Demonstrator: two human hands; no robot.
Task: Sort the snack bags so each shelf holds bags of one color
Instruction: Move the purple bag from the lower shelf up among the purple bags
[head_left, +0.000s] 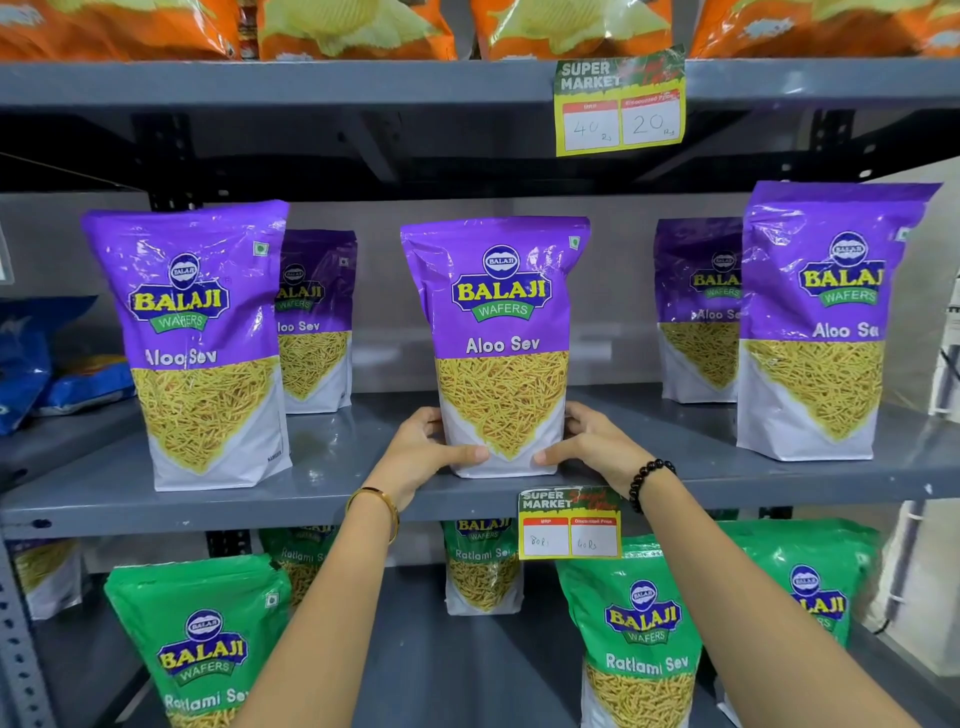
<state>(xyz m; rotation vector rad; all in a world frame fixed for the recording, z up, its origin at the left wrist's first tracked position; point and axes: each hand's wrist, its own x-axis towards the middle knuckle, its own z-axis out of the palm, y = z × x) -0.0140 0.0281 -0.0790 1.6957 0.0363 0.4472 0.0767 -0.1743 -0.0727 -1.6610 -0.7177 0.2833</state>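
Purple Aloo Sev bag, clasped at its base by left hand and right hand, could topple forward off the middle shelf once released, being tall and narrow-footed.

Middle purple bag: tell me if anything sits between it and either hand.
Nothing does. The left hand and right hand already grip the purple bag at its base, upright on the grey shelf.
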